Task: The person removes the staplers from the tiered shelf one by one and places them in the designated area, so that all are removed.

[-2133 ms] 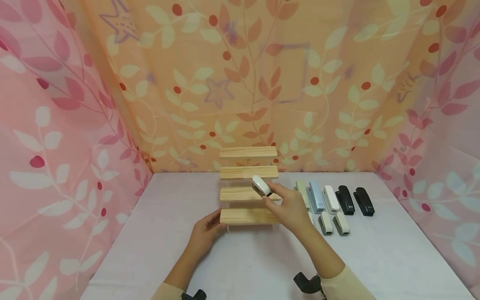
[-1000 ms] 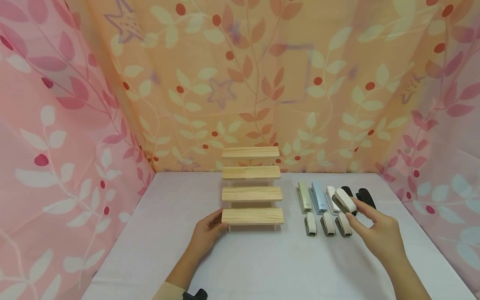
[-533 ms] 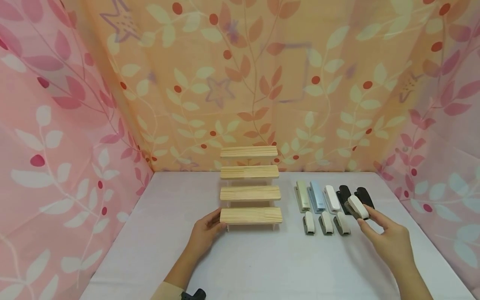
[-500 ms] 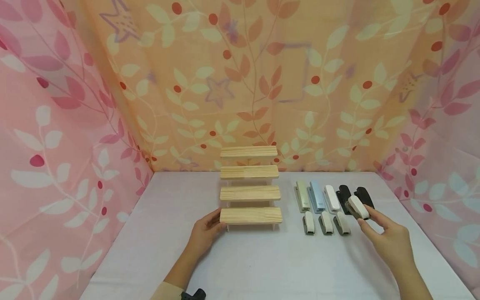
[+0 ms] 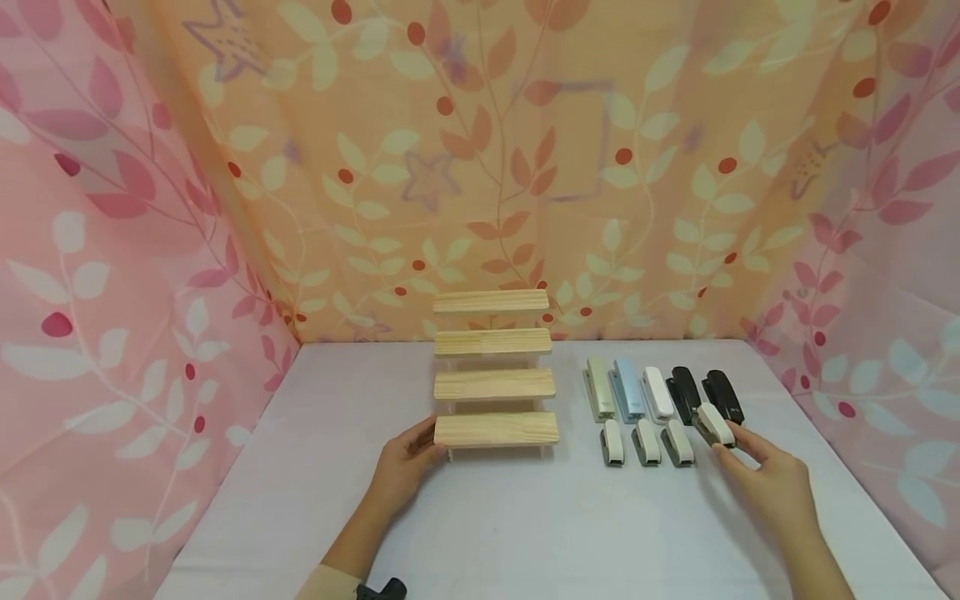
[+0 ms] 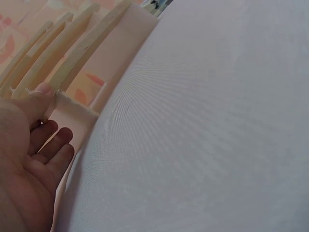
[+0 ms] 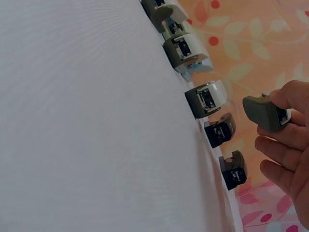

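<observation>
My right hand pinches a small white-and-grey stapler between thumb and fingers. In the right wrist view the held stapler appears apart from the table. Beside it, three similar small staplers stand in a front row. Behind them is a row of longer staplers: green, blue, white and two black. My left hand grips the left end of a tiered wooden display rack; in the left wrist view its thumb presses the lowest board's end.
The rack has several stepped boards with bare tops. A white cloth covers the table. A patterned orange curtain hangs at the back, with pink curtains on both sides.
My right hand has carried the small stapler from in front of the rack to the right, then lowered it toward the end of the front row. My left hand has stayed on the rack.
</observation>
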`<state>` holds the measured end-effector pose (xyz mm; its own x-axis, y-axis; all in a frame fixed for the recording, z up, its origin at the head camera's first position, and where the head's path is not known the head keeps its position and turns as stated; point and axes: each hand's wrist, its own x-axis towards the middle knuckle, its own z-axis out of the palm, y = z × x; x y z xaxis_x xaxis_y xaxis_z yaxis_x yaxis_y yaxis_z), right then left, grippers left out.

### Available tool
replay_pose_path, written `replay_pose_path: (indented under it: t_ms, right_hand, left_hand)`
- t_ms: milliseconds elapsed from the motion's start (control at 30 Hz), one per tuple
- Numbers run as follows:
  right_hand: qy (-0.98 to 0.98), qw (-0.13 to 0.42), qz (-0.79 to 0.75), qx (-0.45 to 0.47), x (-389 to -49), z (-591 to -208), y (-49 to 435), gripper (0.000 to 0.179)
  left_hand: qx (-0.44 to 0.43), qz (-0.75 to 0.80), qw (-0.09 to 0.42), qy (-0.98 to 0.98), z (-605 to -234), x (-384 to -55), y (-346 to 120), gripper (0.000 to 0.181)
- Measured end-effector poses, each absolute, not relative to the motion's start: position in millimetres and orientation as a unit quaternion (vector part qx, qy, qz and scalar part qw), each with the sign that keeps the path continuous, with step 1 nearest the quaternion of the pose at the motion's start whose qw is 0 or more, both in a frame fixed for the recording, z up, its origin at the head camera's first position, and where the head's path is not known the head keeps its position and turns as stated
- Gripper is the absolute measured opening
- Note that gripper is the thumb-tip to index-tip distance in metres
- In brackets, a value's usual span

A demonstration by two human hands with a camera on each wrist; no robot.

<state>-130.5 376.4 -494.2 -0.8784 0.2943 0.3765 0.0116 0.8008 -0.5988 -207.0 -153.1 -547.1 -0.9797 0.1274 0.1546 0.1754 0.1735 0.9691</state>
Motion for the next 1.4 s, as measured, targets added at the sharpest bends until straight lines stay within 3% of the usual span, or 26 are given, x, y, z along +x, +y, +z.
replay_pose_path:
  t_ms: [467, 767, 1400]
  right_hand:
    - [-0.932, 0.175, 0.305, -0.092, -135, -505, 386, 0.055]
    - [-0.934, 0.099, 0.319, -0.126, -136, -512, 389, 0.065]
    - [-0.946, 0.101, 0.279, -0.128, -141, -528, 394, 0.064]
  left_hand:
    - [-0.1, -0.641, 0.023, -0.761, -543, -206, -153, 0.062]
    - [-0.115, -0.649, 0.022, -0.752, -545, -204, -153, 0.063]
    - [-0.102, -0.646, 0.018, -0.756, -545, -205, -153, 0.063]
